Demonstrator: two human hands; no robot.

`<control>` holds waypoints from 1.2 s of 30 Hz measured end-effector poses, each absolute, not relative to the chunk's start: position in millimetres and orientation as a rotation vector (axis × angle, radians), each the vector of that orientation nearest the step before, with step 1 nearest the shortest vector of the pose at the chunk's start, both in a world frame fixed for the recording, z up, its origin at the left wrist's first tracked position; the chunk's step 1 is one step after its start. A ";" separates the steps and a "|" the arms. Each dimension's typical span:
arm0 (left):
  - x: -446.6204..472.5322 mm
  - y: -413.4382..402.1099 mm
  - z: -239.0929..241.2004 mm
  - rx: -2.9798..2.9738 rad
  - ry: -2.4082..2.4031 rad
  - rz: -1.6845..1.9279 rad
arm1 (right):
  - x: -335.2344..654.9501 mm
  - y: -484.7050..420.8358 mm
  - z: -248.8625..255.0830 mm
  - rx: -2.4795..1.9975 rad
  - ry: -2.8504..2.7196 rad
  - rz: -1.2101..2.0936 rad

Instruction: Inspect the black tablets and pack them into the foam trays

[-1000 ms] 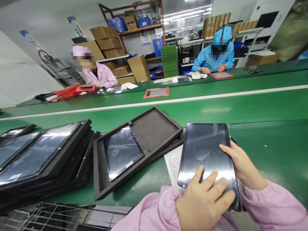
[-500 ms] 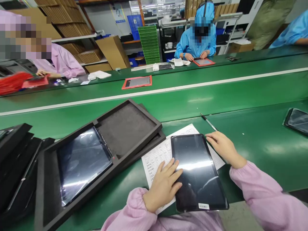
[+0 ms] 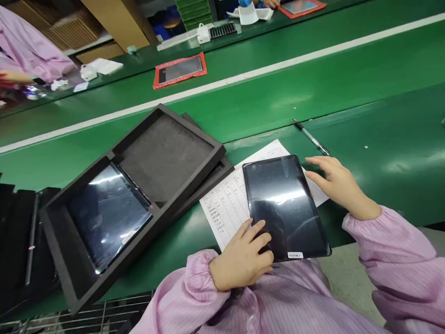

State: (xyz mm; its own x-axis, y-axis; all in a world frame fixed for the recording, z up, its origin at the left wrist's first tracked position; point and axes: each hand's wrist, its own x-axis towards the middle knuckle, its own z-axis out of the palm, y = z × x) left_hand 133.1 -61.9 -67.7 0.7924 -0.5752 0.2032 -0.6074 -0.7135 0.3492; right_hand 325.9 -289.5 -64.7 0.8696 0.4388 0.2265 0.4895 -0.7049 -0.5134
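Observation:
A black tablet (image 3: pixel 283 204) with a small white label at its lower edge lies over a printed form (image 3: pixel 227 208) in front of me. My left hand (image 3: pixel 245 255) rests on the tablet's lower left side, fingers spread over the edge and screen. By the upper right edge is my right hand (image 3: pixel 335 181), thumb and fingers apart with nothing between them; whether the fingertips touch the tablet or the paper I cannot tell. A pen (image 3: pixel 310 136) with a black grip lies just beyond that hand.
On the left, a black foam tray (image 3: pixel 163 204) holds another tablet (image 3: pixel 109 215), atop a second tray. More black trays (image 3: pixel 21 241) stand at far left. A tablet on a red sleeve (image 3: pixel 181 70) lies across the green bench (image 3: pixel 382 185), where co-workers' hands and sleeves show.
The head view has tilted down, so the scene sits higher. My right hand has drawn slightly away from the tablet's edge, its thumb and fingers wider apart. The left hand remains on the tablet.

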 end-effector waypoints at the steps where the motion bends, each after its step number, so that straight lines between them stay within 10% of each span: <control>1: 133.4 -63.2 -66.3 2.571 -0.898 0.135 | 317.1 -293.7 -61.4 -2.437 -0.638 -0.107; 19: 190.3 -20.4 -39.5 1.094 1.052 0.574 | 275.7 -325.3 -41.8 -1.767 0.147 0.023; 29: 153.7 -33.6 -52.7 1.358 0.588 0.567 | 290.3 -280.0 -37.7 -1.398 0.156 0.622; 36: 132.2 -40.6 -61.1 2.428 -0.773 0.272 | 297.5 -256.4 -35.9 -2.013 -0.149 0.580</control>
